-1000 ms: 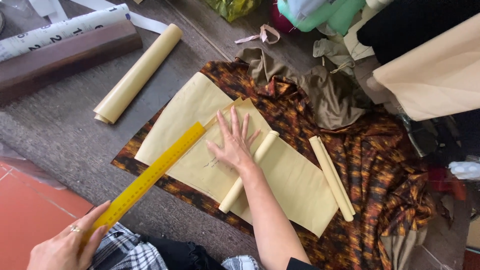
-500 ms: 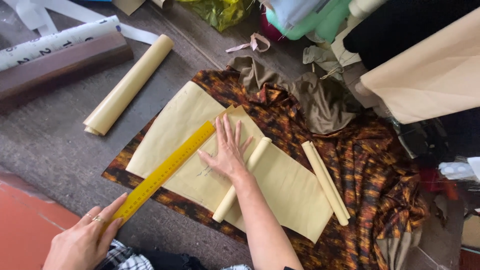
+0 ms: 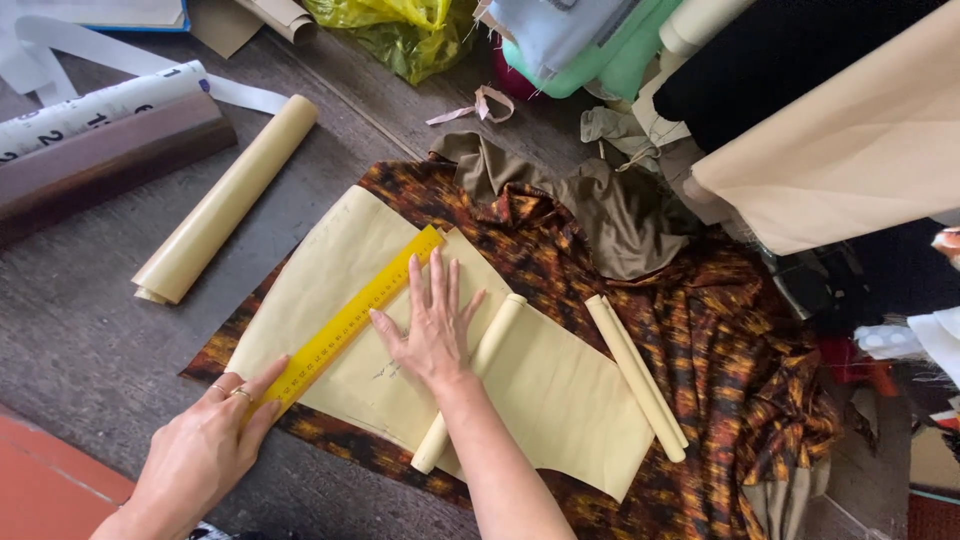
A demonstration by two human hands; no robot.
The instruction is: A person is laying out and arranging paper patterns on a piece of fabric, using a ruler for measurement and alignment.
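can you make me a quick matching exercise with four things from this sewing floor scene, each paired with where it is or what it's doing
Things:
1. yellow ruler
2. right hand
3. large paper roll
4. green plastic bag

Places or states:
A. lies alone on the bare grey floor, left of the fabric
B. pressed flat, fingers spread, on the pattern paper
C. at the top edge, crumpled
D. lies slantwise on the paper, its near end under the left hand

Pairs: 1-D, 2-B, 3-A, 4-C
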